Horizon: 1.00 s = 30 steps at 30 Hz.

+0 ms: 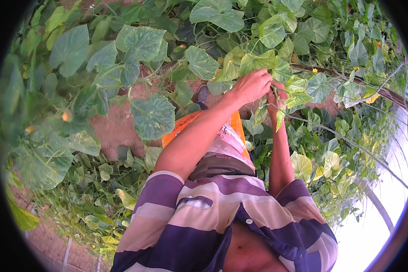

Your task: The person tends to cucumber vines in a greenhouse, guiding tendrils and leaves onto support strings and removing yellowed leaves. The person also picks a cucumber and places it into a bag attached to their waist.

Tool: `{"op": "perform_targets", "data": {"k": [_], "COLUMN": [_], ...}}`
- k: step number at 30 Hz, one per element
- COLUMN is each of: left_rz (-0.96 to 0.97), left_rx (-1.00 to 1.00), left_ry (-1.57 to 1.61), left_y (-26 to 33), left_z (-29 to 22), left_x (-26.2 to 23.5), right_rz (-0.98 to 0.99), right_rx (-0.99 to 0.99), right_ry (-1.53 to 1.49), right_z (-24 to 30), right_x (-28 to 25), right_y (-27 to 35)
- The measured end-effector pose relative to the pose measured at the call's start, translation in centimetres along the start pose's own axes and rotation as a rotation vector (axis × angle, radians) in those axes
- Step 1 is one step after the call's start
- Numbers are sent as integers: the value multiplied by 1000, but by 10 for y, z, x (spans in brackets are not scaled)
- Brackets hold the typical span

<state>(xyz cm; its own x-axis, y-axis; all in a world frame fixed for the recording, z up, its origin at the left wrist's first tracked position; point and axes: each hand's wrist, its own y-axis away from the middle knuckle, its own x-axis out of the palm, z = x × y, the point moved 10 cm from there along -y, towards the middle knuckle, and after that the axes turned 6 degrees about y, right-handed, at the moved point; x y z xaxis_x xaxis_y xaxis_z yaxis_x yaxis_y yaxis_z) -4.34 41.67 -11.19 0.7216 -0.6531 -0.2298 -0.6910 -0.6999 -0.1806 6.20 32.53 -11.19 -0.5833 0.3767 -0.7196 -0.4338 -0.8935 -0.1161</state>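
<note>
"What's behind the work?"
"Leafy vines (pixel 143 43) fill the frame's upper left, above reddish soil (pixel 115 127)."
"And the fingers?"
"Above centre, the left hand (pixel 253 86) has its fingers bunched narrow; I cannot tell what they pinch. Just right, a vine shoot (pixel 280 121) hangs by the right hand (pixel 279 94), whose fingers curl, grip partly hidden."
"The step?"
"Handling the shoot, I'd judge; the next move calls for a light two-handed touch."
</note>
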Motion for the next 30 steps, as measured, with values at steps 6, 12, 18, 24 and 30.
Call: {"op": "perform_targets", "data": {"k": [6,12,18,24,30], "left_rz": [-17,-74,-103,-63,-29], "left_rx": [1,-15,-3,21,-115], "left_ry": [15,116,213,210,293], "left_y": [3,1,-8,-6,-7], "left_z": [12,4,-14,-3,0], "left_x": [-13,-34,-54,-54,-54], "right_rz": [60,-49,58,232,253], "right_rx": [25,115,380,194,384], "right_ry": [-39,-141,-333,-263,-437], "right_z": [7,-2,-48,25,12], "right_x": [19,16,25,18,27], "right_y": [-6,-19,-18,-31,-20]}}
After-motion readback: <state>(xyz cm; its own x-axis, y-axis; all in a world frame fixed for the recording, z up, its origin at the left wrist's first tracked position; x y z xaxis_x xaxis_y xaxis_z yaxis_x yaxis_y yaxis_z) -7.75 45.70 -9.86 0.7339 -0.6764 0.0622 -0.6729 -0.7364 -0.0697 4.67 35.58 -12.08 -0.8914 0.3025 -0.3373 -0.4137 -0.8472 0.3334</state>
